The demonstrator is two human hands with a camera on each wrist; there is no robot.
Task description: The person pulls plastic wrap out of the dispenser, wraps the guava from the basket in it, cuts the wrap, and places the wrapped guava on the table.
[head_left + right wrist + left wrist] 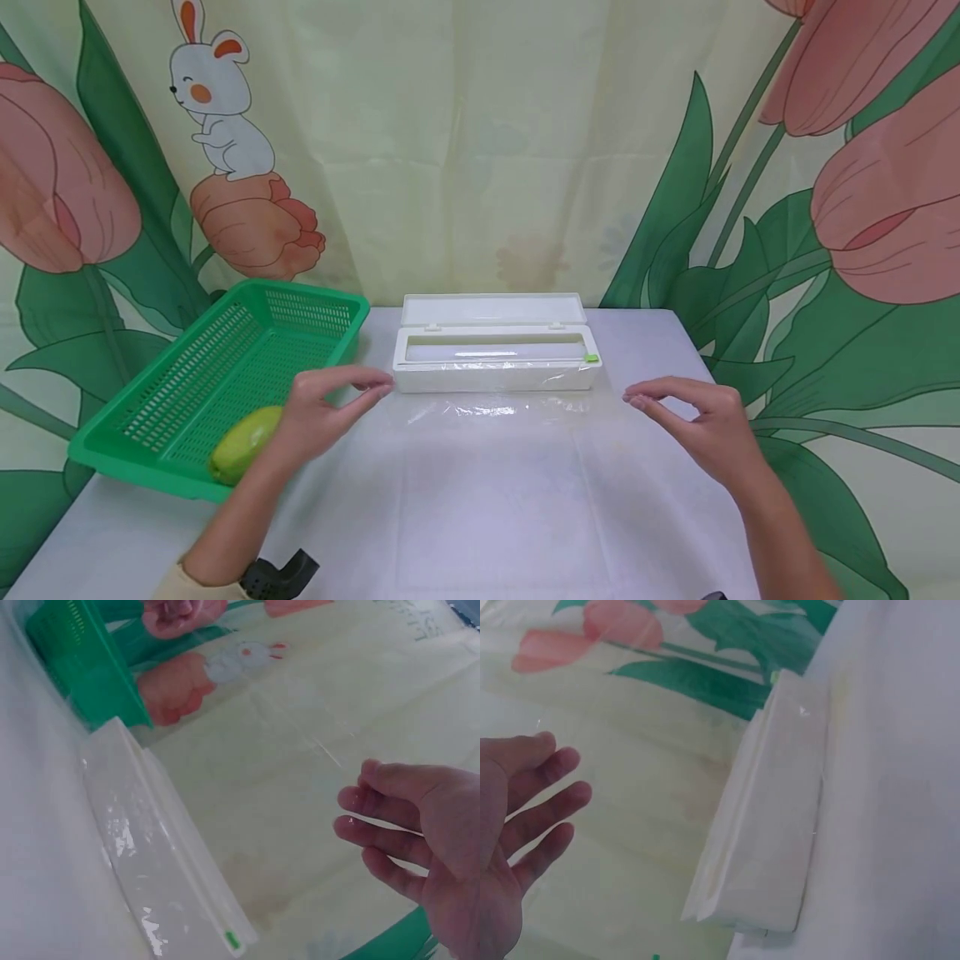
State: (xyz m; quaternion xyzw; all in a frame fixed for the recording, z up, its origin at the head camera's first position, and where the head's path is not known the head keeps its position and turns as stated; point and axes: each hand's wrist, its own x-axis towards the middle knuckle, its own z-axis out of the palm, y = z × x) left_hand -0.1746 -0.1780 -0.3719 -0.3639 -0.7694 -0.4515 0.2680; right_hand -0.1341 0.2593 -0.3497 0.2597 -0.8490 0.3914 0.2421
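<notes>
A white cling film box [495, 379] sits at the table's far edge with its lid raised and a film roll inside. Clear cling film [480, 409] shows as shiny wrinkles along the front of the box. My left hand [322, 408] is at the box's left front corner, thumb and forefinger pinched together at the film's edge; the other fingers are spread in the left wrist view. Across from it, my right hand [701, 421] pinches likewise, right of the box. Thin bright streaks of film [330, 750] show near its fingertips. The transparent film is hard to see at both pinches.
A green plastic basket [112, 429] stands at the left of the table with a yellow-green fruit [247, 442] in it, partly behind my left wrist. A green slider [591, 358] sits at the box's right end. A curtain [465, 167] printed with tulips and a rabbit hangs behind.
</notes>
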